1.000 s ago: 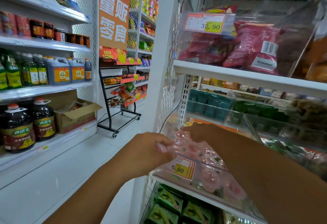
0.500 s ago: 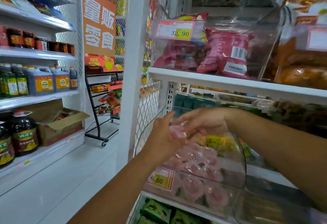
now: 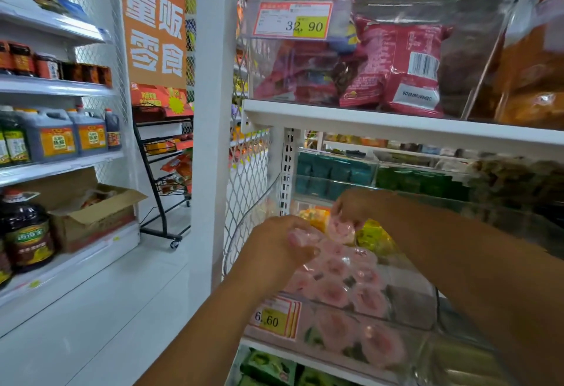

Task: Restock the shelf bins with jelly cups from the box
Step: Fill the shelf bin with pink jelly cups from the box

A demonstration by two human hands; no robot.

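A clear plastic shelf bin [image 3: 406,321] with a 6.60 price tag [image 3: 274,318] holds several pink jelly cups [image 3: 335,291]. My left hand [image 3: 280,245] hovers over the bin's left side and grips a pink jelly cup [image 3: 302,237] in its fingers. My right hand [image 3: 354,205] reaches in from the right, further back over the bin, and pinches another pink jelly cup [image 3: 340,227]. Yellow jelly cups [image 3: 372,236] lie behind the pink ones. The supply box for the jelly cups is out of view.
A white shelf [image 3: 396,125] just above the hands carries a bin of red snack bags [image 3: 393,65]. A white upright post [image 3: 210,111] stands left of the bin. Across the aisle are oil bottles [image 3: 27,233], an open cardboard box [image 3: 91,215] and a black wire rack [image 3: 164,178].
Both hands have risen from the bin and moved toward its back, each carrying a pink cup. The view has swung slightly right.
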